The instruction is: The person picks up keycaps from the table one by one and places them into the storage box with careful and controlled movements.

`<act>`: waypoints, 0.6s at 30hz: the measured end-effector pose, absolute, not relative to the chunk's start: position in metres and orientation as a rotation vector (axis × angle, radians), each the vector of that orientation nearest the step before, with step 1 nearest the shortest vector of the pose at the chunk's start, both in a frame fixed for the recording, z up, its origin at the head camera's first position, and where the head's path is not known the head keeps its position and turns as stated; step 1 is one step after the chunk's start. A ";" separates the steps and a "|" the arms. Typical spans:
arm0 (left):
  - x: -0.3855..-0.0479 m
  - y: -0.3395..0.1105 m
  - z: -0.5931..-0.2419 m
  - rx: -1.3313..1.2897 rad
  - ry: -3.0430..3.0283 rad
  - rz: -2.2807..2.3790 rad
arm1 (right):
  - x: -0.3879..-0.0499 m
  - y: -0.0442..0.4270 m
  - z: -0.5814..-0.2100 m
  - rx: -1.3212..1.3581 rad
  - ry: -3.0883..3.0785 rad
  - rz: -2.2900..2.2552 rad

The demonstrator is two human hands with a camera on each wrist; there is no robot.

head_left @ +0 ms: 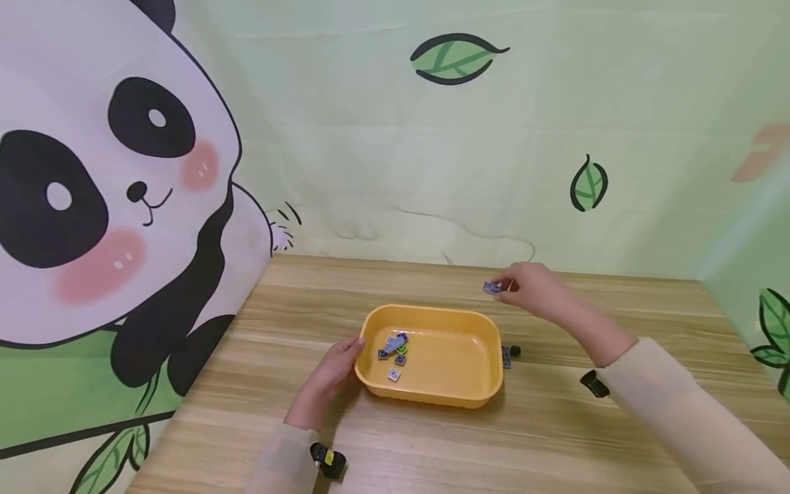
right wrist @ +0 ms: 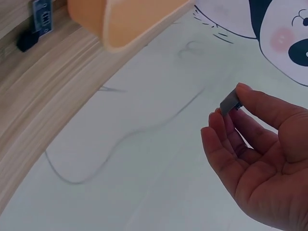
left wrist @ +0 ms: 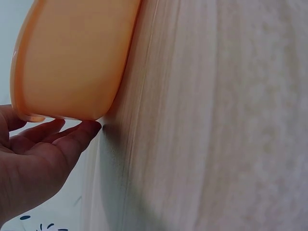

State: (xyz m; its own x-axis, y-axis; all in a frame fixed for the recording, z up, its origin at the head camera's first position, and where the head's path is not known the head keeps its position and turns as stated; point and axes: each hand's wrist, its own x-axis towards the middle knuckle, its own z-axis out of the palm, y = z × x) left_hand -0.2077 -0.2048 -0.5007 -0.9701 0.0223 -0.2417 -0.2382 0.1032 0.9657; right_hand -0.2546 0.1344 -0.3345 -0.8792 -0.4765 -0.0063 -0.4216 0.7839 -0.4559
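Note:
My left hand (head_left: 333,367) holds the left end of a yellow plastic tray (head_left: 432,396), its thumb at the rim and its fingers against the outer wall (left wrist: 72,62). Up and to the right of the tray, my right hand (head_left: 533,291) pinches a small blue-grey circuit board (head_left: 492,287) between thumb and fingertips, held in the air. From the right wrist view, this board (right wrist: 230,102) shows a plain grey face. Inside the tray's left part lie several small square modules (head_left: 393,374), white, dark and green, with a longer bluish piece (head_left: 395,344) on top.
Just right of the tray, a blue circuit board (right wrist: 43,18) with a black part (right wrist: 27,41) lies on the wooden table (head_left: 432,453). A printed panda cloth (head_left: 370,158) stands behind the table. Black devices (head_left: 330,463) sit at both wrists.

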 end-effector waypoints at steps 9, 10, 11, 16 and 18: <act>-0.208 -0.204 -0.501 -0.206 2.186 1.946 | -0.259 0.099 -0.333 -0.822 2.828 -0.666; -0.208 -0.204 -0.501 -0.207 2.186 1.944 | -0.260 0.095 -0.333 -0.825 2.827 -0.662; -0.208 -0.204 -0.501 -0.206 2.189 1.942 | -0.260 0.092 -0.333 -0.822 2.826 -0.654; -0.209 -0.205 -0.502 -0.191 2.196 1.946 | -0.263 0.073 -0.336 -0.857 2.784 -0.677; -0.209 -0.204 -0.502 -0.178 2.195 1.945 | -0.263 0.066 -0.338 -0.901 2.747 -0.693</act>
State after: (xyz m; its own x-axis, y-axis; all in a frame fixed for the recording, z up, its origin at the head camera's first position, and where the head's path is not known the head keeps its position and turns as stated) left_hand -0.2086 -0.2044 -0.5016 -0.9721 0.0441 -0.2303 -0.2233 0.1257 0.9666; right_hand -0.2633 0.0665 -0.3382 -0.8037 -0.5949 -0.0144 -0.5168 0.7098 -0.4787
